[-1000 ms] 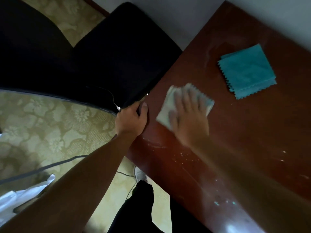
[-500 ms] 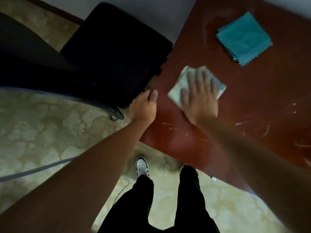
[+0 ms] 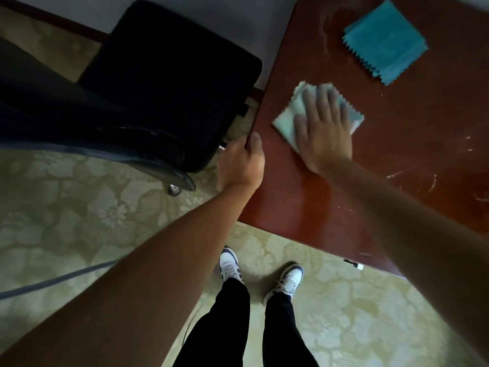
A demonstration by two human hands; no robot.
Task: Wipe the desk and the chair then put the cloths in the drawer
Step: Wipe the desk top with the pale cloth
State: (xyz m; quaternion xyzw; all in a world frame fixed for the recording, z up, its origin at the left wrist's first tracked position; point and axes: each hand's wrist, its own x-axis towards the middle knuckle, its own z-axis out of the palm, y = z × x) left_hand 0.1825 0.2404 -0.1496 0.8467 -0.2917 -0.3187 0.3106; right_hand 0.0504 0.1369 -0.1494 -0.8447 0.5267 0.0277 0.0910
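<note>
A pale cloth (image 3: pixel 284 120) lay near the bench (image 3: pixel 397 160) corner, pressed flat under the right hand (image 3: pixel 324 128), fingers spread. The left hand (image 3: pixel 242 164) gripped the bench edge. A folded teal cloth (image 3: pixel 385 41) sat farther back, beside the black chair (image 3: pixel 164 83).

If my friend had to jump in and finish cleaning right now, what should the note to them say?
Right hand: flat on the pale cloth, pressing it onto the desk near the left edge. It is open, no grip.
Left hand: curled over the desk's left edge, holding on.
Teal cloth: folded, lying unused at the desk's far side.
Chair: stands left of the desk.
Done: desk wiping is under way; white specks and streaks still show on the right part.
Left: finish the desk, wipe the chair, put both cloths in the drawer, which is not in view.
</note>
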